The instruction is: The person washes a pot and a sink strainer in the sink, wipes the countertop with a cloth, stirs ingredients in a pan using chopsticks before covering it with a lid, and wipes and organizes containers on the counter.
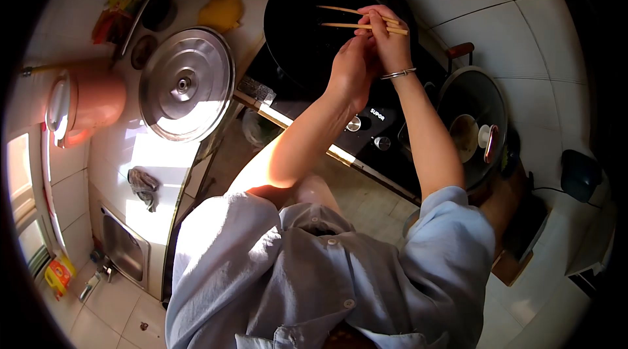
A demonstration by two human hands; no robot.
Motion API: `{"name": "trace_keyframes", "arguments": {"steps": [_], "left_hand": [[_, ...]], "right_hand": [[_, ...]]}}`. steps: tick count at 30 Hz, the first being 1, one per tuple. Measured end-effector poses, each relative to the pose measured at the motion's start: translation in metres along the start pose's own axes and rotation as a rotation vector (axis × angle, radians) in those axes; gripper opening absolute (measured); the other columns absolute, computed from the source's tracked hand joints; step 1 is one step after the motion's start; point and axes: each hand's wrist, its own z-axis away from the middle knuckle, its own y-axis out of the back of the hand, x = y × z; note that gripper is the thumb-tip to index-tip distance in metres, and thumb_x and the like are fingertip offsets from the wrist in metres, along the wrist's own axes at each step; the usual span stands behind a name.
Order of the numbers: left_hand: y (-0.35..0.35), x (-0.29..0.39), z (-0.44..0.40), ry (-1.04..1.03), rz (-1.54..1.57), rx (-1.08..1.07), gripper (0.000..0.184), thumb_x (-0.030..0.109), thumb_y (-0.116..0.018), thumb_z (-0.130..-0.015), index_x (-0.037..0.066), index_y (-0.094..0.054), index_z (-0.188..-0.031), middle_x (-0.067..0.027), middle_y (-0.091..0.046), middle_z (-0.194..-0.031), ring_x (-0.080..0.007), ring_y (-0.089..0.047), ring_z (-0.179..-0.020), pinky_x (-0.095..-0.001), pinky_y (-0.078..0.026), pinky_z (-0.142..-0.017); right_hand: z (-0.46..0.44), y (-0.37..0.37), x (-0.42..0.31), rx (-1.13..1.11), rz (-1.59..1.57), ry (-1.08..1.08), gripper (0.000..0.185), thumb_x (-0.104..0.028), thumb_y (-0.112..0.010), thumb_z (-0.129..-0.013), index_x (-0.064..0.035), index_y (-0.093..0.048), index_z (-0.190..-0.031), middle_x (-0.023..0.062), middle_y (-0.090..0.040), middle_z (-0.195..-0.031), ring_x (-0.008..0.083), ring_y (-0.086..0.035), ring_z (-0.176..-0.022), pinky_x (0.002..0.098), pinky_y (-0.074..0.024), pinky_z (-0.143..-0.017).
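Note:
A pair of wooden chopsticks (343,25) is in my right hand (392,48), with the fingers closed around the thick ends. The thin tips point left over a large black pan (291,18) on the stove. My left hand (352,68) is right beside my right hand, apparently touching it near the chopsticks. Its fingers are mostly hidden, so whether it grips anything is unclear. The pan's inside is dark, and I cannot make out any contents. Both hands are above the pan's near right part.
The black stove (327,110) has knobs along its front. A large pot (500,104) with a lid stands at right. On the left counter lie a metal lid (163,100), a yellow cloth-like item (221,12), a pink container (101,100) and a grey rag (142,185); a sink (124,244) is nearer.

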Motion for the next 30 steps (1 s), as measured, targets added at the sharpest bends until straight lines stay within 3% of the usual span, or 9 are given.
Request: {"name": "trace_keyframes", "arguments": {"steps": [2,5,8,12,16,19,23,27,30], "left_hand": [[0.003,-0.003,0.002,-0.043,0.020,0.059,0.038,0.026,-0.034,-0.099,-0.001,-0.046,-0.123,-0.0129,-0.053,-0.120,-0.0227,-0.052,-0.110,-0.0382,-0.039,-0.098],[0.007,-0.010,-0.005,-0.074,0.065,0.139,0.038,0.026,-0.033,-0.099,-0.001,-0.045,-0.122,-0.0128,-0.052,-0.121,-0.0223,-0.050,-0.113,-0.0384,-0.038,-0.100],[-0.007,-0.016,-0.014,-0.062,0.092,0.123,0.037,0.026,-0.035,-0.098,0.000,-0.041,-0.124,-0.0127,-0.049,-0.123,-0.0220,-0.048,-0.115,-0.0382,-0.036,-0.102],[-0.023,-0.031,-0.007,0.038,0.068,0.060,0.029,0.023,-0.039,-0.097,0.002,-0.054,-0.111,-0.0096,-0.059,-0.105,-0.0196,-0.053,-0.104,-0.0368,-0.039,-0.096],[-0.015,-0.044,0.017,0.078,0.089,0.146,0.030,0.024,-0.043,-0.096,0.003,-0.052,-0.115,-0.0083,-0.056,-0.111,-0.0195,-0.051,-0.108,-0.0356,-0.036,-0.100],[-0.018,-0.054,0.033,0.086,0.075,0.253,0.034,0.024,-0.047,-0.095,0.001,-0.047,-0.121,-0.0105,-0.052,-0.119,-0.0205,-0.047,-0.115,-0.0367,-0.035,-0.103],[-0.022,-0.059,0.035,0.159,0.070,0.188,0.042,0.023,-0.051,-0.094,-0.001,-0.042,-0.128,-0.0137,-0.044,-0.131,-0.0220,-0.042,-0.122,-0.0377,-0.036,-0.103],[-0.012,-0.061,0.037,0.120,0.083,0.006,0.043,0.023,-0.050,-0.094,-0.003,-0.041,-0.128,-0.0153,-0.045,-0.131,-0.0233,-0.045,-0.120,-0.0377,-0.036,-0.104],[-0.022,-0.051,0.047,0.111,0.048,0.216,0.042,0.023,-0.049,-0.095,-0.002,-0.041,-0.128,-0.0138,-0.047,-0.130,-0.0219,-0.046,-0.120,-0.0376,-0.036,-0.103]], "right_hand": [[0.002,-0.002,-0.005,-0.116,0.036,0.009,0.021,-0.014,-0.046,-0.096,-0.0016,-0.064,-0.097,0.0054,-0.062,-0.079,0.0114,-0.061,-0.065,0.0216,-0.0501,-0.062],[-0.006,0.003,0.003,-0.053,-0.050,-0.074,0.020,-0.012,-0.048,-0.095,-0.0010,-0.064,-0.093,0.0052,-0.062,-0.074,0.0112,-0.064,-0.064,0.0216,-0.0505,-0.058],[-0.007,0.023,0.005,0.098,0.055,-0.002,0.020,-0.012,-0.047,-0.096,-0.0003,-0.063,-0.095,0.0056,-0.063,-0.075,0.0116,-0.064,-0.065,0.0217,-0.0505,-0.058],[0.028,0.047,-0.004,0.177,0.175,0.006,0.020,-0.012,-0.047,-0.096,0.0004,-0.063,-0.095,0.0054,-0.063,-0.075,0.0102,-0.063,-0.064,0.0214,-0.0495,-0.059],[0.056,0.043,-0.018,0.008,0.123,-0.094,0.021,-0.012,-0.047,-0.096,0.0014,-0.062,-0.093,0.0056,-0.063,-0.074,0.0099,-0.062,-0.061,0.0207,-0.0482,-0.058],[0.059,0.052,-0.019,0.083,0.091,-0.126,0.021,-0.012,-0.046,-0.096,0.0016,-0.062,-0.094,0.0060,-0.063,-0.075,0.0109,-0.062,-0.061,0.0212,-0.0489,-0.058],[0.072,0.065,-0.016,0.298,0.230,-0.061,0.021,-0.011,-0.045,-0.096,0.0012,-0.061,-0.095,0.0078,-0.063,-0.075,0.0125,-0.063,-0.064,0.0231,-0.0507,-0.060],[0.078,0.055,-0.020,0.140,0.187,-0.067,0.021,-0.011,-0.045,-0.096,0.0019,-0.061,-0.095,0.0088,-0.063,-0.076,0.0133,-0.064,-0.064,0.0234,-0.0503,-0.058],[0.055,0.050,-0.027,0.226,0.119,-0.060,0.023,-0.014,-0.045,-0.097,0.0028,-0.060,-0.095,0.0094,-0.063,-0.076,0.0144,-0.064,-0.065,0.0234,-0.0505,-0.059]]}}
